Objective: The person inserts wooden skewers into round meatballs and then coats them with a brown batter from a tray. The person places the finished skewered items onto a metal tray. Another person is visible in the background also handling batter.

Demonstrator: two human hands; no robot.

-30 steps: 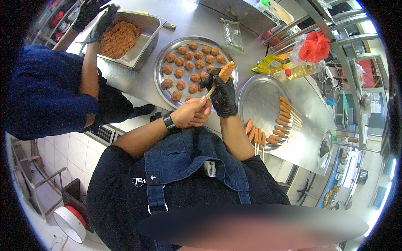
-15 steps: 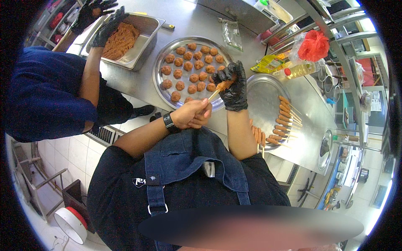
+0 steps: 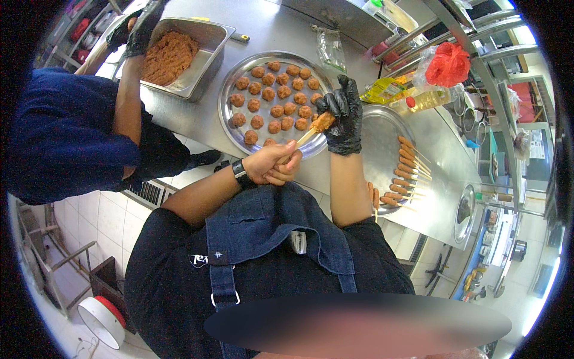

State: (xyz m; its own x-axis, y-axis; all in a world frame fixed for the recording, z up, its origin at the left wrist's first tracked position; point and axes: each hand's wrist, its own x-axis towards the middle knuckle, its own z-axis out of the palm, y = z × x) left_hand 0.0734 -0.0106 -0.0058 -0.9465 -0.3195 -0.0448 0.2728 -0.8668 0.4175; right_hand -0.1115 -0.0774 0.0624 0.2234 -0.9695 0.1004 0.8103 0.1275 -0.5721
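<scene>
My bare left hand (image 3: 275, 164) pinches the lower end of a wooden skewer stick (image 3: 306, 137), which slants up to the right. At its upper end sits a lump of orange-brown minced meat (image 3: 323, 122). My black-gloved right hand (image 3: 344, 122) has its fingers curled against that lump, over the right edge of a round metal tray (image 3: 222, 99). Rows of meatballs (image 3: 268, 94) lie on this tray. To the right, a second round tray (image 3: 382, 134) carries several finished meat skewers (image 3: 406, 161) along its right and near sides, partly hidden by my right arm.
At left a co-worker (image 3: 72, 131) in dark clothes and black gloves stands by a deep steel pan (image 3: 209, 60) of minced meat. A yellow-handled tool (image 3: 240, 37), a clear plastic bag (image 3: 330, 49), an oil bottle (image 3: 427, 100) and a metal rack (image 3: 478, 54) line the steel table.
My right hand has shifted slightly right and turned, showing more of the meat on the stick. My left hand has barely moved. The co-worker's gloved hands have lifted away from the pan's meat.
</scene>
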